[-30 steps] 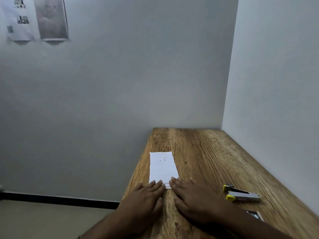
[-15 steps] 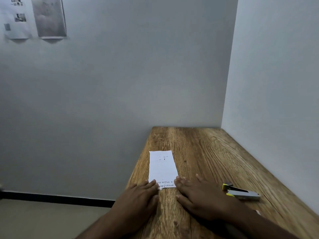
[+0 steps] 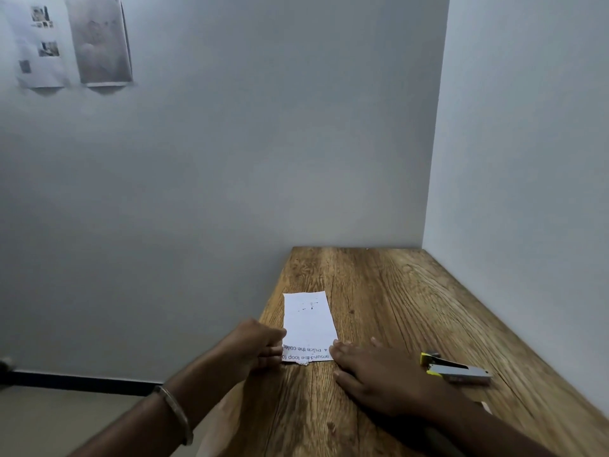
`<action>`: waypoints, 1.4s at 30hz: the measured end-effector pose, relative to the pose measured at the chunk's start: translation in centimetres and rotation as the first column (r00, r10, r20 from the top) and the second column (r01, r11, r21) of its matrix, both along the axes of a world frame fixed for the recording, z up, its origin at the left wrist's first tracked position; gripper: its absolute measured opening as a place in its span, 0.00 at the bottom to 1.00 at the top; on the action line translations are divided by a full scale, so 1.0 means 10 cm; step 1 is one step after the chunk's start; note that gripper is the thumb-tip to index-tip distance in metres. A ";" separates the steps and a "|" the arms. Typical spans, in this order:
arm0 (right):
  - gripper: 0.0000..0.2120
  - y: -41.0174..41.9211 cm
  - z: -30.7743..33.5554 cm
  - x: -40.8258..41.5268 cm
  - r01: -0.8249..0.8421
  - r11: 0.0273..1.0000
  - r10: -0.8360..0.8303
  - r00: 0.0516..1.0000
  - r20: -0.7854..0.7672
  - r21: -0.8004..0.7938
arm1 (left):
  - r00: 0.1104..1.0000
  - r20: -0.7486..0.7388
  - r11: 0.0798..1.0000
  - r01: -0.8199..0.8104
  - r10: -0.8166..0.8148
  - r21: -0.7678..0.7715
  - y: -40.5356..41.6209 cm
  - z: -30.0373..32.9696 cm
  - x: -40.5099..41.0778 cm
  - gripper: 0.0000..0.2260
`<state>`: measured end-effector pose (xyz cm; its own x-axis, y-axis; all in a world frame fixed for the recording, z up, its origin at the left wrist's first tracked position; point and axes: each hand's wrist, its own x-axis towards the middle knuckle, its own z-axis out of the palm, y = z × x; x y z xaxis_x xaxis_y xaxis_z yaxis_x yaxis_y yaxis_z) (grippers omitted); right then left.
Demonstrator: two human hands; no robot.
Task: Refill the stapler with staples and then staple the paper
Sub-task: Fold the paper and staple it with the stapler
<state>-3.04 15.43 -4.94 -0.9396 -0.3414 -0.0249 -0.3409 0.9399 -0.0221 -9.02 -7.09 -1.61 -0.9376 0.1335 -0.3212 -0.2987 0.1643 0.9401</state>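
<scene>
A narrow white paper point(image 3: 308, 321) with printed text at its near end lies on the wooden table point(image 3: 379, 278), close to the left edge. My left hand point(image 3: 253, 347) has its fingers curled around the paper's near left edge, thumb on top. My right hand point(image 3: 379, 377) lies flat on the table, palm down, holding nothing, with its fingertips touching the paper's near right corner. A grey stapler point(image 3: 461, 372) with a yellow front end lies closed on the table to the right of my right hand, apart from it.
The table stands in a corner, with grey walls behind it and along its right side. A small pale object point(image 3: 487, 407) shows just past my right forearm, mostly hidden. Two printed sheets point(image 3: 72, 41) hang on the far wall. The floor drops away left of the table.
My left hand has lifted off the table, shifted left and curled onto the paper's near left edge. My right hand has slid slightly right, uncovering the printed end. The stapler has not moved.
</scene>
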 end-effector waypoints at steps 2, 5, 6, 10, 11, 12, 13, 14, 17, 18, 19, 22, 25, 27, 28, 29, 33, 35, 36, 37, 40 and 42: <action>0.28 0.00 -0.01 0.01 0.001 1.000 -0.001 1.000 -0.004 -0.005 | 0.999 0.036 1.000 -0.004 0.003 0.017 -0.01 0.00 0.01 0.07; 0.28 0.00 -0.03 -0.01 0.006 1.000 -0.006 1.000 -0.004 -0.017 | 0.998 0.028 0.998 0.052 -0.051 -0.046 -0.02 -0.02 0.02 0.09; 0.28 0.01 -0.03 -0.01 0.007 1.000 -0.007 1.000 -0.005 -0.029 | 0.998 0.016 0.994 0.069 -0.068 -0.080 -0.02 -0.03 0.02 0.09; 0.25 -0.02 0.00 0.00 -0.010 0.998 0.005 0.997 -0.074 -0.065 | 0.993 -0.074 0.967 0.074 -0.094 -0.242 -0.02 -0.07 0.02 0.07; 0.23 -0.04 0.00 0.00 -0.014 0.997 0.006 0.993 -0.118 -0.071 | 0.990 -0.098 0.958 0.067 -0.098 -0.278 -0.01 -0.09 0.02 0.07; 0.20 -0.05 0.01 0.00 -0.017 0.997 0.004 0.986 -0.167 -0.076 | 0.989 -0.111 0.953 0.064 -0.100 -0.295 0.00 -0.10 0.01 0.07; 0.17 -0.07 0.01 0.00 -0.020 0.997 0.002 0.976 -0.216 -0.081 | 0.990 -0.105 0.956 0.062 -0.096 -0.288 0.01 -0.10 -0.01 0.07; 0.16 -0.08 0.01 0.00 -0.026 0.996 0.003 0.967 -0.255 -0.087 | 0.993 -0.084 0.963 0.061 -0.085 -0.262 0.01 -0.10 -0.03 0.07; 0.15 -0.11 0.03 0.01 -0.037 0.994 0.000 0.943 -0.332 -0.104 | 0.998 0.033 0.991 0.054 -0.050 -0.125 0.01 -0.08 -0.05 0.08; 0.15 -0.11 0.04 0.02 -0.039 0.994 -0.001 0.933 -0.359 -0.102 | 0.996 0.074 0.996 0.055 -0.050 -0.073 0.00 -0.07 -0.05 0.08; 0.14 -0.11 0.05 0.02 -0.040 0.995 0.000 0.923 -0.384 -0.096 | 0.992 0.112 0.998 0.060 -0.056 -0.027 0.00 -0.07 -0.04 0.09; 0.11 -0.12 0.05 0.01 -0.044 0.997 0.012 0.894 -0.448 -0.062 | 0.979 0.183 0.994 0.071 -0.086 0.086 -0.02 -0.10 -0.02 0.12; 0.09 -0.11 0.03 0.01 -0.053 0.999 0.045 0.866 -0.498 -0.001 | 0.973 0.203 0.987 0.080 -0.108 0.142 -0.02 -0.12 0.01 0.14; 0.07 -0.12 0.04 0.03 -0.065 0.998 0.063 0.847 -0.528 0.015 | 0.969 0.214 0.984 0.093 -0.125 0.154 0.00 -0.12 0.04 0.16; 0.06 -0.13 0.04 0.04 -0.070 0.997 0.076 0.843 -0.533 0.030 | 0.967 0.219 0.983 0.095 -0.128 0.156 0.01 -0.13 0.05 0.16; 0.06 -0.14 0.05 0.05 -0.076 0.996 0.091 0.838 -0.537 0.049 | 0.967 0.221 0.984 0.095 -0.127 0.151 0.02 -0.13 0.06 0.16; 0.07 -0.05 0.20 0.09 -0.052 0.997 0.016 0.860 -0.511 -0.057 | 0.975 0.190 0.987 0.087 -0.111 0.132 0.06 -0.19 0.07 0.13; 0.13 0.16 0.41 0.12 0.025 0.971 -0.139 0.867 -0.478 -0.238 | 0.980 0.168 0.987 0.085 -0.108 0.138 0.05 -0.20 0.06 0.12; 0.16 0.29 0.53 0.15 0.072 0.950 -0.212 0.863 -0.459 -0.304 | 0.981 0.160 0.986 0.085 -0.107 0.141 0.04 -0.20 0.05 0.12; 0.17 0.45 0.63 0.20 0.122 0.927 -0.275 0.864 -0.422 -0.354 | 0.982 0.156 0.986 0.085 -0.108 0.146 0.03 -0.21 0.04 0.12; 0.22 0.89 0.74 0.38 0.242 0.877 -0.366 0.896 -0.251 -0.415 | 0.983 0.143 0.981 0.089 -0.114 0.173 0.01 -0.25 0.01 0.12; 0.28 1.08 0.67 0.50 0.322 0.879 -0.385 0.915 -0.123 -0.352 | 0.984 0.132 0.976 0.092 -0.119 0.195 0.00 -0.27 0.01 0.12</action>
<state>1.98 26.20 1.76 -0.9756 0.0543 0.2129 -0.0145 0.9509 -0.3091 -8.97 -7.07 -4.34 -0.8618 0.2995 -0.4095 -0.4216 0.0263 0.9064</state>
